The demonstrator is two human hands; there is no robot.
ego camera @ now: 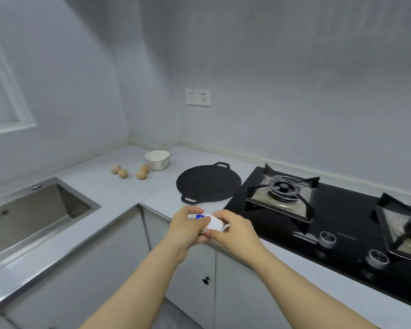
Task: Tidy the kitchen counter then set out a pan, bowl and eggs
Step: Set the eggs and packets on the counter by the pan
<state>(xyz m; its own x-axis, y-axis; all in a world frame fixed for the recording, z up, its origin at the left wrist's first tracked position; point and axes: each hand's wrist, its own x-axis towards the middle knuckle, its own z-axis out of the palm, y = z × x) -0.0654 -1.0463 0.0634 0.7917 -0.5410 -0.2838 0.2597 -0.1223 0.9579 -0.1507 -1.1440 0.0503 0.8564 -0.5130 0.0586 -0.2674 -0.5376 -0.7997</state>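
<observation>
Hands meet at the front edge of the worktop. The left hand and right hand each keep a narrow grip, fingers curled round a small white packet with a blue mark, pinched between them. What it is I cannot tell. It looks like leftover clutter, so the sensible course is one firm hold and carrying it off, not setting it back down. Beyond, the black pan lies flat beside the gas hob. Farther back four eggs sit loose, one just beside the white bowl near the corner.
</observation>
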